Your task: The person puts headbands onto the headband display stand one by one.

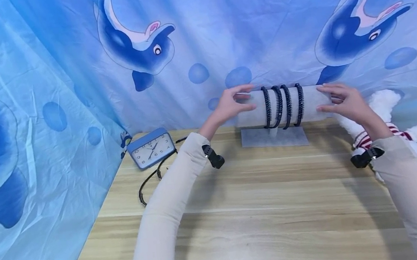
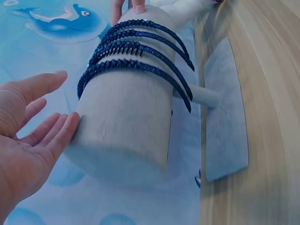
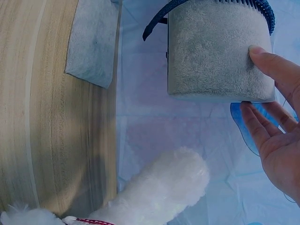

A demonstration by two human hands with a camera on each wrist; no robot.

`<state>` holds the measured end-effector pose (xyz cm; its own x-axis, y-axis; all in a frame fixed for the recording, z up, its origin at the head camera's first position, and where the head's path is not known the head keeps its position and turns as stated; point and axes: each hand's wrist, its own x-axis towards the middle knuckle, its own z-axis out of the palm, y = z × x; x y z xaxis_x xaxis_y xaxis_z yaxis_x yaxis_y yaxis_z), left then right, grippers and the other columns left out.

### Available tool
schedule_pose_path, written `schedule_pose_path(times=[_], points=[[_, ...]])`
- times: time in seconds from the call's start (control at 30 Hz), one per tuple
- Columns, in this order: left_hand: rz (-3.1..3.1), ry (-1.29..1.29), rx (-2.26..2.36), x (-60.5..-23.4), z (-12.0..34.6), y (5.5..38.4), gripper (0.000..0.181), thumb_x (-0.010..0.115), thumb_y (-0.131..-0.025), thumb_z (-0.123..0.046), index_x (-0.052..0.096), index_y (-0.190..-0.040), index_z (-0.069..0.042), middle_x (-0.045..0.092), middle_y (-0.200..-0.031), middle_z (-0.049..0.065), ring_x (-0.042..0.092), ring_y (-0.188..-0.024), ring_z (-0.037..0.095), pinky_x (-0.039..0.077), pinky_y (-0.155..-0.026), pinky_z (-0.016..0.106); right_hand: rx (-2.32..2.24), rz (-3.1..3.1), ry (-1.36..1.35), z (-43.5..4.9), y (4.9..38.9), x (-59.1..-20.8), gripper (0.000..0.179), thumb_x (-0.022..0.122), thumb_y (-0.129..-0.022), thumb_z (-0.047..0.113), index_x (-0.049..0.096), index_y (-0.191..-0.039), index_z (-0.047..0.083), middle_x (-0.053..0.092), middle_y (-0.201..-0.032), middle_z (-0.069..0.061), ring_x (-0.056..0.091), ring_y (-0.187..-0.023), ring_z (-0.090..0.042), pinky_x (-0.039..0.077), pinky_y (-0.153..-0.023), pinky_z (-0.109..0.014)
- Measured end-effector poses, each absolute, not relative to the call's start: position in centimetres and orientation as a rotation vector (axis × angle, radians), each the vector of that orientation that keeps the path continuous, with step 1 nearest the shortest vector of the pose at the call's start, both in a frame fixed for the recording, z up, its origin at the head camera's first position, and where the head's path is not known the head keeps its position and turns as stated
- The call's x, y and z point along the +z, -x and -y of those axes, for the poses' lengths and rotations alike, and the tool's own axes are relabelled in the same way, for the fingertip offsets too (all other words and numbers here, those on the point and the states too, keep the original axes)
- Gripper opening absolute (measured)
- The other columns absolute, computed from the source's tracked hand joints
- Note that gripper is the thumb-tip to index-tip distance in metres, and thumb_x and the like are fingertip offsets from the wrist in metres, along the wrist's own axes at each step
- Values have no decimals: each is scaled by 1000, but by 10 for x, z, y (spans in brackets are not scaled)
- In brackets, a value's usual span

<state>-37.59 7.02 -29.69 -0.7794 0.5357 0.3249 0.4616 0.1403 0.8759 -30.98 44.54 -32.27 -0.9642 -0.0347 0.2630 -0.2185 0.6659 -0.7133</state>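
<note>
1. The left hand (image 1: 230, 103) is held open, with its fingers spread, by one end of a gray, fuzzy roll (image 2: 124, 108). A fingertip is seen right at the side of the roll, but whether it is touched cannot be told.
2. The right hand (image 1: 347, 102) is held at the other end, its fingers loose and mostly straight. The roll is touched there by the thumb, and the other fingertips are placed by its end edge.
3. Four dark, bumpy hair bands (image 1: 301, 103) are hung side by side over the middle of the roll, their tips pointed down.
4. The roll is held up sideways by a short post (image 1: 273, 131) on a flat gray foot (image 1: 272, 138). The foot is set near the back of the wooden table (image 1: 262, 218).
5. A black strap (image 1: 215, 158) is worn on each wrist, and the arms are covered by light tan sleeves (image 1: 167, 208).
6. A blue clock (image 1: 152, 149) is seen at the back left. A thin dark band (image 1: 143, 188) is laid beside it, partly hidden by the left sleeve.
7. A fluffy white toy (image 1: 386, 101) with red and white stripes is partly covered by the right arm.
8. Behind everything, a blue curtain (image 1: 258, 24) is covered with dolphins (image 1: 119, 41).
</note>
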Motion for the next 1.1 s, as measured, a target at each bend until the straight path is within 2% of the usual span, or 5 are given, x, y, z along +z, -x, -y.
schedule_pose_path(times=[0.1, 0.37, 0.6, 0.9, 1.1], points=[[-2354, -1024, 1747, -301, -55, 373, 61, 83, -85, -7, 59, -141, -7, 59, -146, 15, 62, -128, 27, 59, -99, 34, 1184, 2640, -216, -446, 308, -324, 65, 80, -90, 21, 53, -149, 12, 41, -155, -14, 46, -138, -25, 43, -108, -9], [-2419, -952, 1685, -322, 0, 366, 61, 81, -84, -3, 58, -140, -3, 57, -147, 14, 58, -132, 33, 57, -103, 39, 1167, 2623, -226, -446, 308, -326, 64, 81, -89, 23, 56, -147, 14, 44, -153, -12, 48, -134, -14, 42, -102, -2], [-2473, -823, 1528, -350, 43, 369, 62, 79, -85, 2, 56, -143, -3, 58, -143, 20, 58, -128, 38, 57, -102, 42, 1182, 2621, -227, -447, 308, -325, 64, 81, -89, 21, 55, -147, 14, 43, -153, -11, 47, -137, -18, 41, -103, -2], [-2487, -720, 1138, -378, 65, 376, 68, 74, -89, -1, 44, -150, 1, 54, -143, 28, 55, -131, 41, 50, -111, 44, 1172, 2617, -213, -449, 308, -324, 64, 81, -89, 21, 55, -147, 14, 43, -154, -11, 48, -137, -18, 41, -102, -2], [-2474, -685, 1032, -394, 68, 378, 70, 74, -86, 6, 44, -149, 5, 57, -137, 29, 58, -125, 40, 53, -107, 45, 1163, 2615, -227, -447, 309, -325, 64, 81, -89, 20, 56, -147, 12, 44, -154, -12, 48, -135, -17, 43, -112, -14]])
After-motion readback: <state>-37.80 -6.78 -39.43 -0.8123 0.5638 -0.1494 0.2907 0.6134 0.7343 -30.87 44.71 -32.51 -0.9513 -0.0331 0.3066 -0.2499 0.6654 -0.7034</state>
